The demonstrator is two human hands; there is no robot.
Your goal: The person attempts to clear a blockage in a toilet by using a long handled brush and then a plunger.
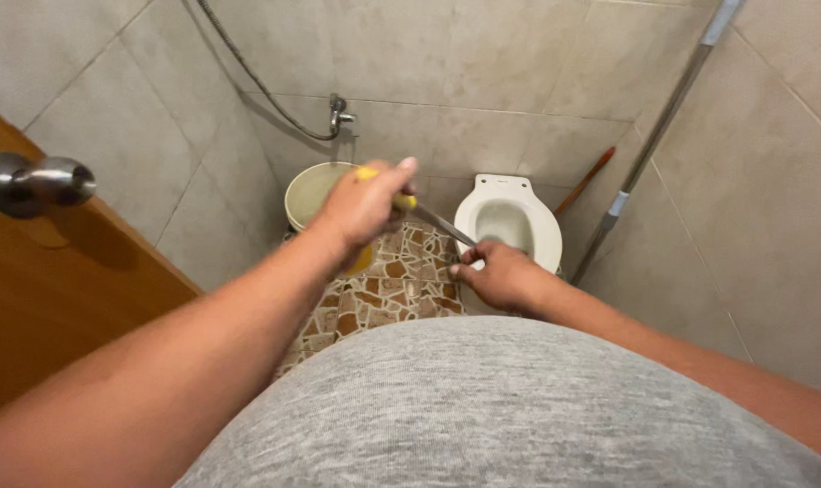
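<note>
The screwdriver point(426, 213), with a yellow handle and a metal shaft, is held in the air above the mosaic floor point(388, 294), in front of the white toilet bowl point(510, 221). The left hand point(363, 208) is closed firmly around the handle. The right hand point(498, 274) pinches with narrow fingers at the tip of the shaft; what is between them I cannot tell. For good work, I think the shaft must stay straight and the tip steady. A pale bucket point(309, 194) stands at the wall.
</note>
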